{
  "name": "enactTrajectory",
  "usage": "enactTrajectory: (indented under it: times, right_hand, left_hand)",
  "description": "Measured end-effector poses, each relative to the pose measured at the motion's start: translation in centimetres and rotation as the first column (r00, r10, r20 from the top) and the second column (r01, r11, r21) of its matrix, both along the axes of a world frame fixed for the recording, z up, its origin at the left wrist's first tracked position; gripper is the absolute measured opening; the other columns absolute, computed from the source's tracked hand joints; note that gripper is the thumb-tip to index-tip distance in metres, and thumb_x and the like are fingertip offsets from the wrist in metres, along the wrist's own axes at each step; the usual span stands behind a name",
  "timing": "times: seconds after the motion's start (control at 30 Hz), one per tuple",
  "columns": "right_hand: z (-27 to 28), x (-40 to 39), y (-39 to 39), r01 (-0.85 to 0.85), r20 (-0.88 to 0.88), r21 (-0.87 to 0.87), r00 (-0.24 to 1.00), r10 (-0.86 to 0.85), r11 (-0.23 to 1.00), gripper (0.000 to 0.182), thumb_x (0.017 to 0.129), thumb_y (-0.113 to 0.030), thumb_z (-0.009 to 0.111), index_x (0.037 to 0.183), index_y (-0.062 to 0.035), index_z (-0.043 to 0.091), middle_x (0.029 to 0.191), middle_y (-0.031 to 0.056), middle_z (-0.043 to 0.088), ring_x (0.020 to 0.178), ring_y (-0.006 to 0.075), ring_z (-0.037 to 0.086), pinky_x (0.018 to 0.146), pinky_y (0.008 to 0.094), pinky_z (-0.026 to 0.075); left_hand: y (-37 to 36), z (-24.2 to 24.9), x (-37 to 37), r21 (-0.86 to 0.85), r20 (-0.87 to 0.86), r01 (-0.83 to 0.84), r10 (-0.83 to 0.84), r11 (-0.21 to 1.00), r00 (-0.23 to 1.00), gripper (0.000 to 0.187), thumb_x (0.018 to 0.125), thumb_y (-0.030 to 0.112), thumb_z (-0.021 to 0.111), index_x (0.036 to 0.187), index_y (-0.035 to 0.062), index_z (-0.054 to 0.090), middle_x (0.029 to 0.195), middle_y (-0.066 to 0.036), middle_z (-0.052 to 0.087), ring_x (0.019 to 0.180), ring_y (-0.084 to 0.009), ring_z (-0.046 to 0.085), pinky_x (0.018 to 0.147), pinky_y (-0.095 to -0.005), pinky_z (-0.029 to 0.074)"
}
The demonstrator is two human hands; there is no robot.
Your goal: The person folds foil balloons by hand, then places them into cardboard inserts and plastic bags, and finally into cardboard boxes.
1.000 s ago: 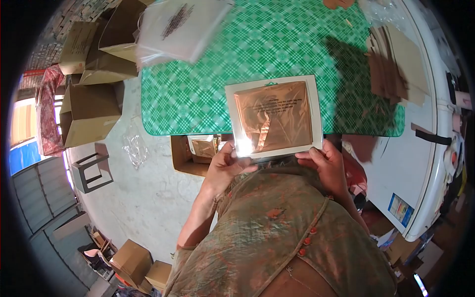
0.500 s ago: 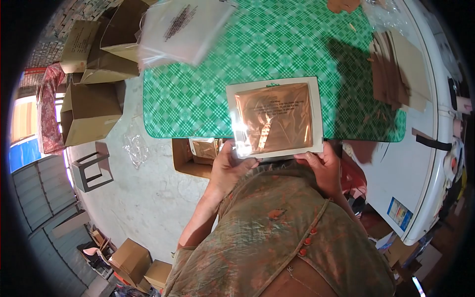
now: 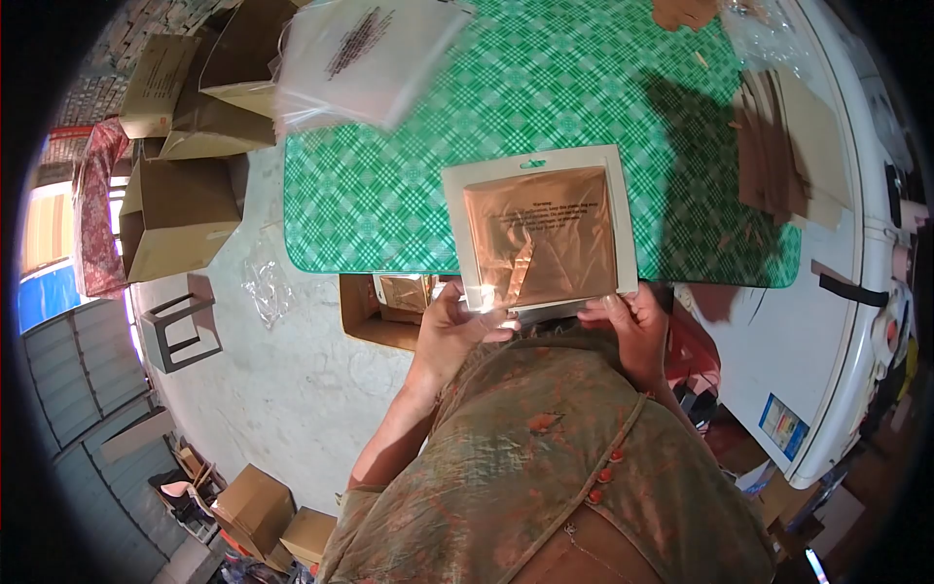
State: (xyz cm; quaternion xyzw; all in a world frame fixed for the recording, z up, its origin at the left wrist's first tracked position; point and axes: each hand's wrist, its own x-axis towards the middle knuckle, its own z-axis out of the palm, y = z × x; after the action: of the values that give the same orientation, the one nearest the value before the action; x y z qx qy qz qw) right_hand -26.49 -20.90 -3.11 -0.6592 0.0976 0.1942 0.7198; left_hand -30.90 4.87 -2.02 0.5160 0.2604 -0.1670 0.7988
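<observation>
A flat package with a pale card border, a hang hole at its top and a shiny copper-coloured wrapped piece bearing printed text is held at the near edge of the green checked table. My left hand grips its lower left corner, with the thumb along the bottom edge. My right hand has its lower right corner between thumb and fingers. Below the table edge, left of my left hand, an open cardboard box holds a similar copper-coloured package.
Clear plastic bags lie at the table's upper left. Brown and pale card pieces are stacked at the right, beside a white appliance. Open cartons stand at the left, above a grey frame on the floor.
The package has shifted slightly up and tilted a little, and its hang hole shows more clearly. The fingers of my left hand have moved slightly at the lower corner.
</observation>
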Motion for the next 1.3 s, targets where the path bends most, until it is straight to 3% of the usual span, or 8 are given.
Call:
enactTrajectory:
  times: [0.3, 0.5, 0.6, 0.7, 0.83, 0.87, 1.0, 1.3]
  right_hand:
    - [1.8, 1.1, 0.9, 0.047, 0.01, -0.06, 0.999, -0.046, 0.997, 0.016, 0.106, -0.008, 0.054, 0.1, 0.0069, 0.053, 0.089, 0.0202, 0.072, 0.074, 0.0236, 0.075, 0.068, 0.0321, 0.062]
    - [3.0, 2.8, 1.0, 0.016, 0.063, -0.009, 0.998, -0.015, 1.0, 0.023, 0.104, -0.008, 0.057, 0.119, 0.0068, 0.048, 0.09, 0.017, 0.07, 0.071, 0.0215, 0.073, 0.065, 0.0305, 0.061]
    - [3.3, 4.1, 0.9, 0.049, 0.108, -0.165, 0.994, -0.032, 0.985, 0.04, 0.101, -0.009, 0.062, 0.134, 0.0029, 0.042, 0.093, 0.0134, 0.068, 0.068, 0.0211, 0.07, 0.061, 0.0313, 0.057]
    - [3.7, 5.1, -0.3, 0.171, 0.44, -0.64, 0.881, 0.176, 0.749, 0.051, 0.099, -0.009, 0.065, 0.142, -0.0022, 0.04, 0.095, 0.0129, 0.066, 0.063, 0.0217, 0.065, 0.058, 0.0333, 0.052]
    - [4.5, 5.7, -0.5, 0.432, 0.68, -0.733, 0.491, 0.545, 0.526, 0.036, 0.089, -0.003, 0.071, 0.124, -0.0052, 0.062, 0.098, 0.0108, 0.065, 0.086, 0.0296, 0.065, 0.073, 0.0412, 0.053]
    - [3.2, 5.3, -0.3, 0.44, 0.706, -0.708, 0.442, 0.553, 0.552, 0.034, 0.081, -0.002, 0.074, 0.115, -0.006, 0.069, 0.106, 0.0089, 0.065, 0.101, 0.0309, 0.062, 0.082, 0.0435, 0.052]
    - [2.7, 4.6, 2.2, 0.271, 0.633, -0.773, 0.365, 0.683, 0.573, 0.049, 0.076, -0.011, 0.081, 0.123, -0.006, 0.067, 0.121, 0.0109, 0.064, 0.113, 0.0308, 0.059, 0.094, 0.0455, 0.049]
    - [0.1, 4.2, 2.5, 0.271, 0.599, -0.8, 0.335, 0.727, 0.535, 0.07, 0.069, -0.025, 0.086, 0.134, -0.0111, 0.064, 0.139, 0.0098, 0.056, 0.13, 0.0291, 0.05, 0.11, 0.0512, 0.04]
  left_hand:
    - [-0.6, 1.7, 1.0, 0.021, -0.029, -0.091, 0.092, 0.996, 0.995, 0.036, 0.097, 0.006, 0.07, 0.124, -0.0047, 0.049, 0.104, -0.018, 0.073, 0.088, -0.0238, 0.076, 0.071, -0.031, 0.065]
    - [-0.7, 4.3, 2.5, 0.274, 0.022, -0.039, 0.034, 0.961, 0.999, 0.042, 0.098, 0.013, 0.071, 0.128, -0.0046, 0.047, 0.094, -0.015, 0.074, 0.081, -0.0209, 0.074, 0.066, -0.03, 0.062]
    - [0.0, 4.3, 3.3, 0.617, 0.031, 0.078, -0.123, 0.783, 0.992, 0.054, 0.096, 0.018, 0.075, 0.133, -0.0033, 0.043, 0.086, -0.012, 0.073, 0.071, -0.0193, 0.071, 0.06, -0.0301, 0.058]
    - [0.3, 3.9, 3.2, 0.911, 0.079, 0.043, -0.276, 0.411, 0.958, 0.072, 0.089, 0.022, 0.082, 0.143, 0.0002, 0.039, 0.076, -0.009, 0.069, 0.057, -0.0187, 0.064, 0.051, -0.0315, 0.049]
    - [0.4, 5.0, 3.4, 0.974, 0.14, -0.069, -0.329, 0.218, 0.934, 0.067, 0.085, 0.023, 0.085, 0.14, 0.002, 0.052, 0.088, -0.011, 0.069, 0.075, -0.0197, 0.067, 0.065, -0.0337, 0.05]
    - [0.4, 5.5, 3.9, 0.978, 0.173, -0.108, -0.397, 0.181, 0.901, 0.059, 0.085, 0.021, 0.084, 0.135, 0.0029, 0.058, 0.113, -0.016, 0.068, 0.103, -0.028, 0.067, 0.084, -0.0392, 0.053]
    - [0.6, 4.8, 7.9, 0.937, 0.337, -0.3, -0.694, 0.18, 0.636, 0.057, 0.084, 0.018, 0.081, 0.135, 0.0035, 0.059, 0.144, -0.019, 0.056, 0.141, -0.0412, 0.046, 0.113, -0.0519, 0.042]
    - [-1.7, 1.8, 13.6, 0.942, 0.286, -0.265, -0.903, 0.204, 0.321, 0.046, 0.09, 0.019, 0.074, 0.134, 0.0085, 0.065, 0.145, -0.013, 0.057, 0.143, -0.0353, 0.046, 0.118, -0.0528, 0.037]
